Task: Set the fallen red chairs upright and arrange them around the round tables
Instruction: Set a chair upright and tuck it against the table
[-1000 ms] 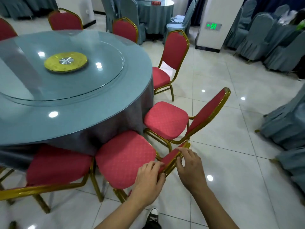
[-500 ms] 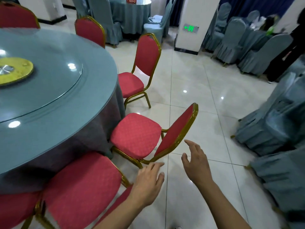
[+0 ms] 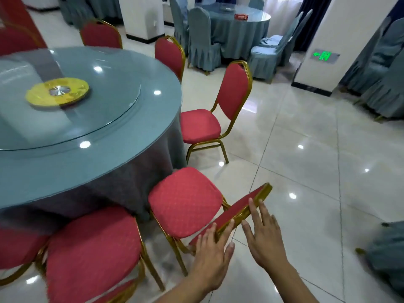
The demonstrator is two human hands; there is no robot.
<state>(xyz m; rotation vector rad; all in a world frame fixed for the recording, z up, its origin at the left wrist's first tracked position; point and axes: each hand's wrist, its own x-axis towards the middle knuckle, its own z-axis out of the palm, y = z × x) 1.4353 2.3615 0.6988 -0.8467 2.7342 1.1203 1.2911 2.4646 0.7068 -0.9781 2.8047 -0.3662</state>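
My left grip (image 3: 213,254) lies flat, fingers spread, on the near end of the chair back's gold top rail, fingertips over the edge. My right grip (image 3: 263,241) is spread too, straight fingers (image 3: 254,212) resting against the outer side of the same rail, pinching nothing. The chair (image 3: 185,203) I touch stands upright on the floor (image 3: 306,171), its seat tucked against the cloth of the round surface (image 3: 87,136). Another red chair (image 3: 94,259) sits just beside it on my left, a third (image 3: 218,110) stands further round the rim, and two more (image 3: 170,55) show behind the surface. A yellow disc (image 3: 57,91) sits at the centre of the glass turntable (image 3: 72,108). Blue-covered chairs (image 3: 202,42) ring a second table (image 3: 238,29) farther back.
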